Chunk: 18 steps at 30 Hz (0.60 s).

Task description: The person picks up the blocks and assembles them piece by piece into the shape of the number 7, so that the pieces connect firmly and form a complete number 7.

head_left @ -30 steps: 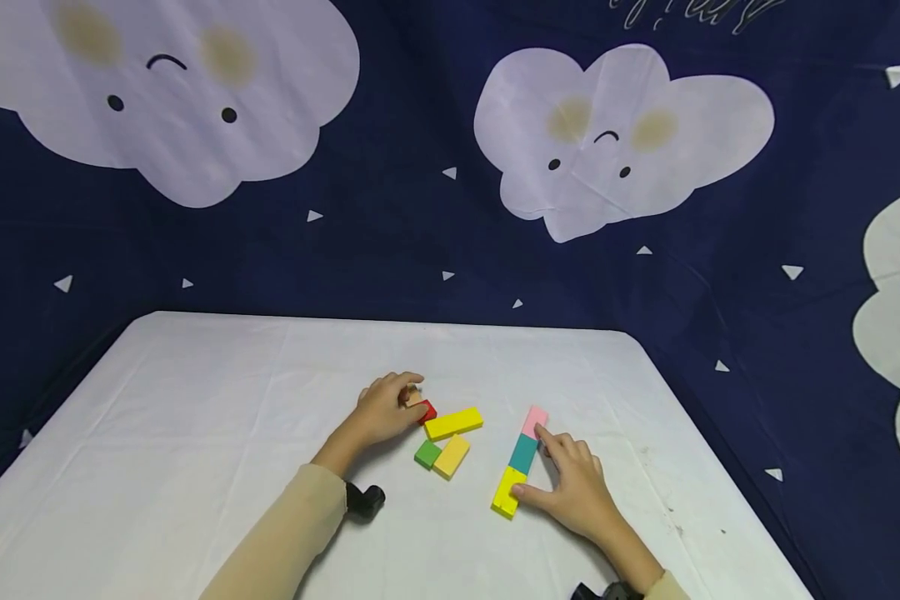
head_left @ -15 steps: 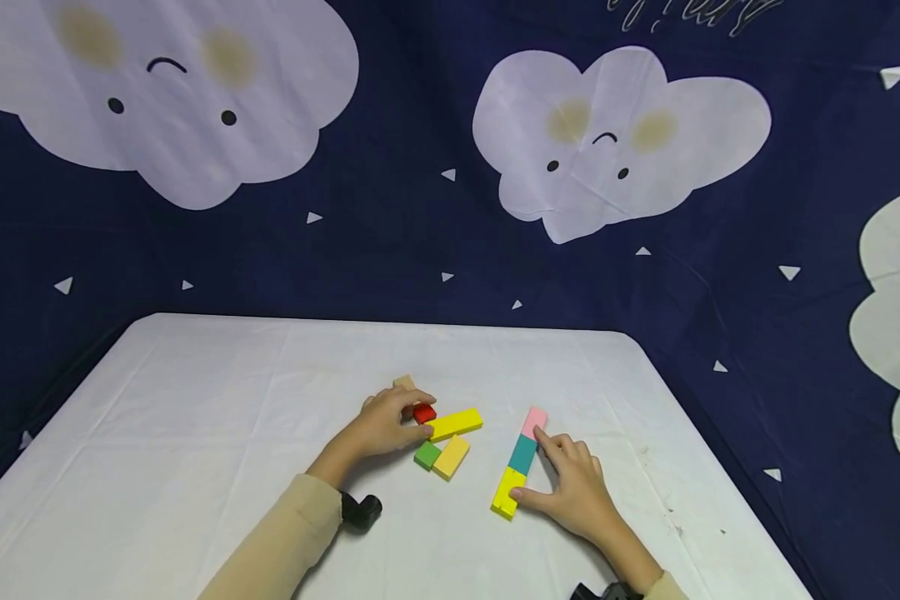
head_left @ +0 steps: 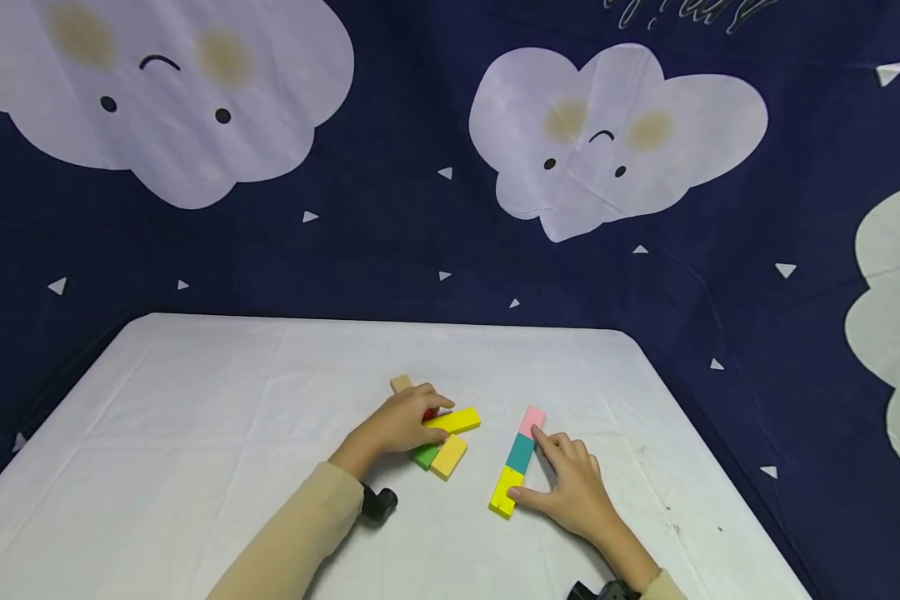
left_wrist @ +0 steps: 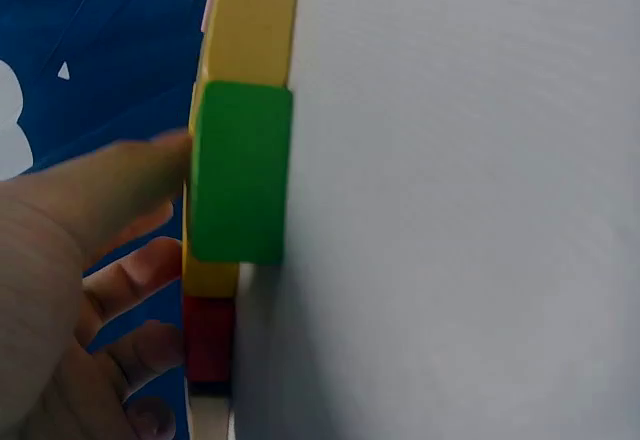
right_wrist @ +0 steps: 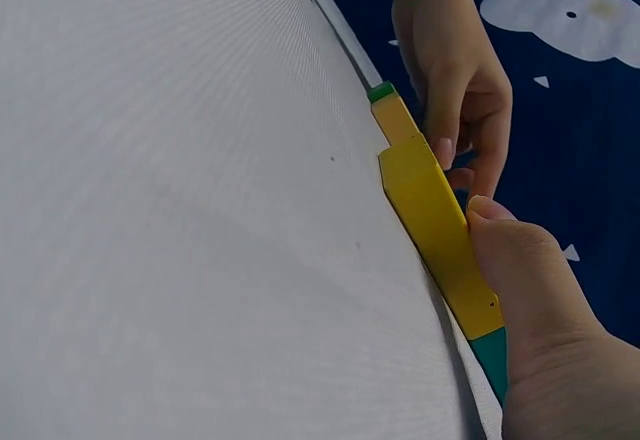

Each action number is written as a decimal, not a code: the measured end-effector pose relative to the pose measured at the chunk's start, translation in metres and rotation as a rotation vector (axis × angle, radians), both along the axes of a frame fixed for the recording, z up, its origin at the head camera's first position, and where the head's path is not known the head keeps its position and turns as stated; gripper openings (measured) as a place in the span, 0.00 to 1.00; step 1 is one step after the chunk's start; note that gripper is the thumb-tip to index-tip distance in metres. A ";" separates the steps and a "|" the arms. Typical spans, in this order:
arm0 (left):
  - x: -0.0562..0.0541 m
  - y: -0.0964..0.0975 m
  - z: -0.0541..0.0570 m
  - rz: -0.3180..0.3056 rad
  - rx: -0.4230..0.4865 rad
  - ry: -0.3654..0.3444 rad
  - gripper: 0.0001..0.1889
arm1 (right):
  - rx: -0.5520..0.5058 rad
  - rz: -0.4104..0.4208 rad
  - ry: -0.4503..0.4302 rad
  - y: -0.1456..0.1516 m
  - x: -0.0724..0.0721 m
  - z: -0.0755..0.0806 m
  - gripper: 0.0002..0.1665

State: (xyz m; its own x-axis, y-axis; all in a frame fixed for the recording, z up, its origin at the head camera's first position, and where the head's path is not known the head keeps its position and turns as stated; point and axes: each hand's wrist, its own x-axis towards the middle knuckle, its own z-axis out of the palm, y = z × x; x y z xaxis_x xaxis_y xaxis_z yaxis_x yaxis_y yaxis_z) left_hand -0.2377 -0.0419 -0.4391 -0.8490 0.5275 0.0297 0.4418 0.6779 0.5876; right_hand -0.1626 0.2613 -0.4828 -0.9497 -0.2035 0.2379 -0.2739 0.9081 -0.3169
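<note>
My left hand reaches over a loose group of blocks, its thumb and forefinger spread across the left end of a long yellow block. Partly under those fingers is a red block, with a plain wooden block behind the hand. A green block lies against a light yellow block, nearer the front. To the right, pink, teal and bright yellow blocks form a straight row. My right hand rests beside it, forefinger at the pink block and thumb on the bright yellow one.
A white cloth covers the table. Behind it hangs a dark blue backdrop with printed clouds. Black wrist cameras, one of them at the left cuff, sit close above the tabletop.
My left hand has moved right and slightly toward me, from the wooden and red blocks onto the long yellow block. The right hand and the row beside it stay put.
</note>
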 end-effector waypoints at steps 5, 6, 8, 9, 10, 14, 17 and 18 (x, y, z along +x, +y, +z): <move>-0.001 0.005 0.006 -0.009 -0.056 0.014 0.23 | 0.007 -0.006 0.001 0.000 0.000 0.000 0.65; -0.001 0.006 0.007 -0.012 -0.073 0.017 0.22 | 0.006 -0.006 0.000 0.000 0.000 -0.001 0.65; -0.001 0.008 0.009 -0.016 -0.108 0.026 0.22 | 0.005 -0.007 0.000 0.000 0.000 -0.001 0.65; -0.001 0.009 0.009 -0.018 -0.126 0.032 0.21 | 0.005 -0.007 0.000 0.000 0.000 -0.001 0.65; -0.001 0.010 0.009 -0.020 -0.146 0.040 0.21 | 0.005 -0.006 0.001 0.000 0.000 -0.001 0.65; -0.002 0.014 0.009 -0.026 -0.211 0.058 0.22 | 0.008 -0.006 0.006 0.000 -0.001 -0.001 0.65; -0.003 0.014 0.009 -0.019 -0.250 0.054 0.24 | 0.006 -0.004 0.011 0.000 -0.001 -0.001 0.65; -0.003 0.014 0.010 -0.015 -0.260 0.052 0.24 | 0.005 -0.003 0.013 0.000 -0.001 -0.001 0.65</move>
State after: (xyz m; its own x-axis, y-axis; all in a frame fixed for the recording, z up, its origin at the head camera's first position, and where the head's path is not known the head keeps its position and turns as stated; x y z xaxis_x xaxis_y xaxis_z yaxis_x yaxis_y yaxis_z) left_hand -0.2406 -0.0282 -0.4295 -0.8417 0.5360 -0.0653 0.4782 0.7962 0.3707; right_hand -0.1632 0.2612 -0.4841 -0.9471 -0.2022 0.2493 -0.2755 0.9104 -0.3085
